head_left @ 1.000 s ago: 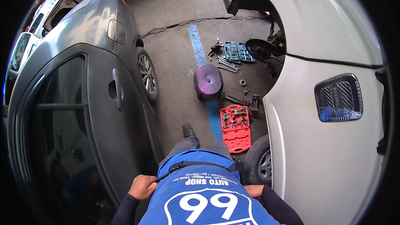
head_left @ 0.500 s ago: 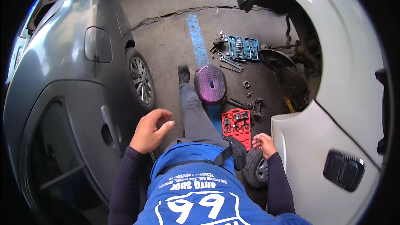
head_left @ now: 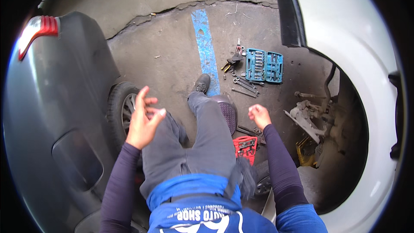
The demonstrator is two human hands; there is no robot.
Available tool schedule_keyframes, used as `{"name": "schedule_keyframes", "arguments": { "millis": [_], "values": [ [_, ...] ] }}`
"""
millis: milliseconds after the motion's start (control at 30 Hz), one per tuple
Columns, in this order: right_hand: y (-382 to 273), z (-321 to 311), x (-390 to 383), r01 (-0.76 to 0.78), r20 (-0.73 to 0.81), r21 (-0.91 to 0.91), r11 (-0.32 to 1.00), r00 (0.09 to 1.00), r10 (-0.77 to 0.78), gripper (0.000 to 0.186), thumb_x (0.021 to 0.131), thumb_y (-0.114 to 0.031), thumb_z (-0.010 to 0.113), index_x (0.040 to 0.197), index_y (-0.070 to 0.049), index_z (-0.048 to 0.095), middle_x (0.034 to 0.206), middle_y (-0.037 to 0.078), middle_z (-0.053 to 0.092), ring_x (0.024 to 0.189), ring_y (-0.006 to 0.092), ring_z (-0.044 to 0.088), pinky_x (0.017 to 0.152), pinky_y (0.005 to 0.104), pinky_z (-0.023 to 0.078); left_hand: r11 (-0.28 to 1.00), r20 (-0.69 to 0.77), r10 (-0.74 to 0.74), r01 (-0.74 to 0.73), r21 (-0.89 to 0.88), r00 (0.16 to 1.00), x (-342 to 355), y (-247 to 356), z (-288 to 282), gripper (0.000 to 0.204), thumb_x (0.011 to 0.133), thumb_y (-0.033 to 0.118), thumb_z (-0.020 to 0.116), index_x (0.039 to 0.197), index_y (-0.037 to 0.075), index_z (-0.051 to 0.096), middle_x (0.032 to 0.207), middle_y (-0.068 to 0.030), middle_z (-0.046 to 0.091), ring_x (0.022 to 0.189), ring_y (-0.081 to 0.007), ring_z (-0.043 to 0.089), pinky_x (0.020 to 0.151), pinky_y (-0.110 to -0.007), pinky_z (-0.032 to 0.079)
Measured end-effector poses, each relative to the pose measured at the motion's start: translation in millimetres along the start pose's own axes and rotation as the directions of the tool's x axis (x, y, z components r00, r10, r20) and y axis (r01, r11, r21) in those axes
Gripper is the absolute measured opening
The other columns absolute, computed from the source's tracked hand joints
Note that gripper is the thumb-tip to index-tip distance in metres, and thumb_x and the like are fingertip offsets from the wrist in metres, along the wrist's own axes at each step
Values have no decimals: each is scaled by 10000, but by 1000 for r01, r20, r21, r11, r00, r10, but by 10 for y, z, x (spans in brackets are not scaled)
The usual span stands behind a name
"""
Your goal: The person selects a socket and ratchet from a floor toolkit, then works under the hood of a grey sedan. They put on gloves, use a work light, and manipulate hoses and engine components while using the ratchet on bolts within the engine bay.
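Observation:
My left hand (head_left: 145,122) is open in midair over my left leg, fingers spread. My right hand (head_left: 259,114) hangs beside my right leg, fingers loosely curled with nothing visible in them. Below, a purple stool (head_left: 228,111) is partly hidden by my leg. A teal socket case (head_left: 255,63) lies open on the floor by pliers (head_left: 237,51), black gloves (head_left: 233,61) and several wrenches (head_left: 244,85). A red tool case (head_left: 245,146) lies near my right knee, partly covered.
A dark grey car (head_left: 69,95) stands close on my left. On my right, a white vehicle (head_left: 340,13) has an open wheel well with exposed hub parts (head_left: 308,123), a yellow stand (head_left: 304,151) and a loose tyre (head_left: 261,170). A painted blue strip (head_left: 202,39) crosses the cracked floor.
Both hands have risen from my waist, the left opening. My legs have moved forward alongside and over the stool, and the cars fill more of the view on either side.

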State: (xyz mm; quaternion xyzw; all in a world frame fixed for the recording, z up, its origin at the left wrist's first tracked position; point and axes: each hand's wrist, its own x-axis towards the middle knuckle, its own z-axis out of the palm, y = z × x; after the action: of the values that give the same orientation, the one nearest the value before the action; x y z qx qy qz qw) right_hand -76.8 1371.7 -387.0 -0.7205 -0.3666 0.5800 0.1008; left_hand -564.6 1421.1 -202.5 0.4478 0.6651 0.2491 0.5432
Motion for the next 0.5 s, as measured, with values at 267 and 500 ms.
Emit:
{"name": "schedule_keyframes", "arguments": {
  "millis": [267, 500],
  "values": [
    [521, 315, 2150, -240, -187, 126, 962, 947, 261, 73, 924, -93, 657, 965, -44, 692, 854, 25, 681, 759, 111, 626, 675, 271, 507, 990, -30, 143, -143, 10, 989, 3231, -531, 968, 751, 906, 181, 785, 1520, 45, 376, 1192, -115, 622, 1007, -179, 616, 866, -324, 526],
    [2200, -428, 4010, -343, -721, 74, 937, 631, 288, 183, 908, -181, 734, 967, -8, 737, 933, 117, 763, 875, 223, 703, 850, 374, 533, 947, 466, 24, -170, 274, 885, 4951, -974, 1247, 696, 917, 176, 758, 1529, 118, 433, 1169, -78, 603, 1017, -158, 583, 866, -321, 508]
  ]
}}
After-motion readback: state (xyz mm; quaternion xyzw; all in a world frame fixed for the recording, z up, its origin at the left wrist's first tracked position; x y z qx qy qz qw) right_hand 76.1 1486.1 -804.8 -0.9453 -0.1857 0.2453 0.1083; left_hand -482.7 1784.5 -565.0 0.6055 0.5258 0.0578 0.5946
